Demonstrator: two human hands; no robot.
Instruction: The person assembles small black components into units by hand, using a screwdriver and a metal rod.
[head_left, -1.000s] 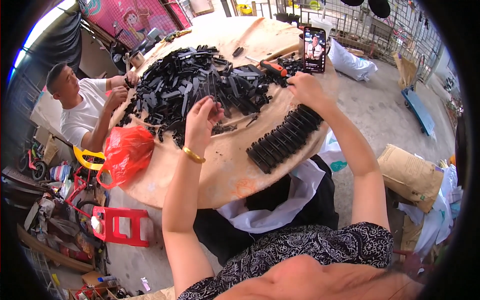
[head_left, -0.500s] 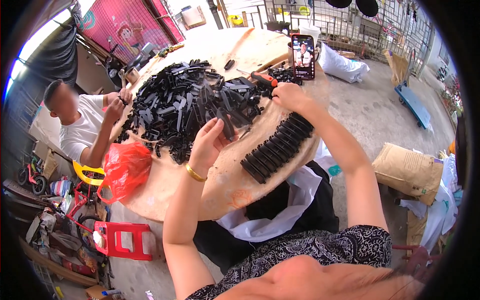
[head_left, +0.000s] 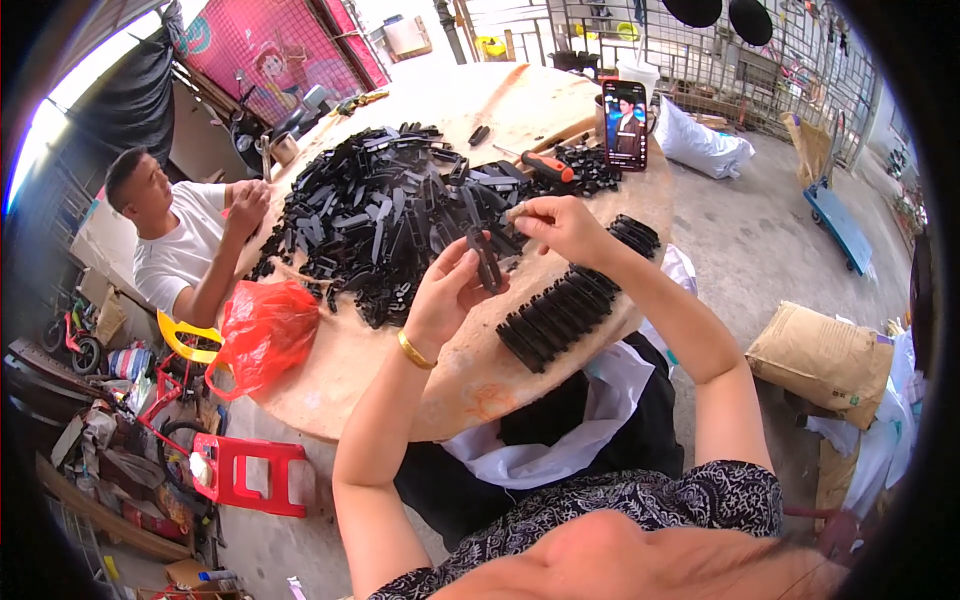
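Left hand [head_left: 445,297], mid-frame, is clamped on a long black part [head_left: 487,265] between thumb and fingers; the part is tilted, its upper end leaning left. Right hand [head_left: 565,232] is apart from the left, just right of the part, thumb and fingertips drawn close together; cannot tell whether they pinch anything small.

Behind the hands, left of centre, a loose heap of black pieces [head_left: 360,215] covers much of the table [head_left: 450,100]. Right of centre, partly beneath the right forearm, a row of black units [head_left: 560,315] lies side by side in a slanting line near the table edge. Above the right hand: an orange-handled screwdriver [head_left: 550,166] and, beyond it, an upright phone [head_left: 625,125] with lit screen. Left of the heap's near edge: a red plastic bag [head_left: 265,335]. Upper left: a co-worker in a white shirt [head_left: 182,235], hands together at the table edge.
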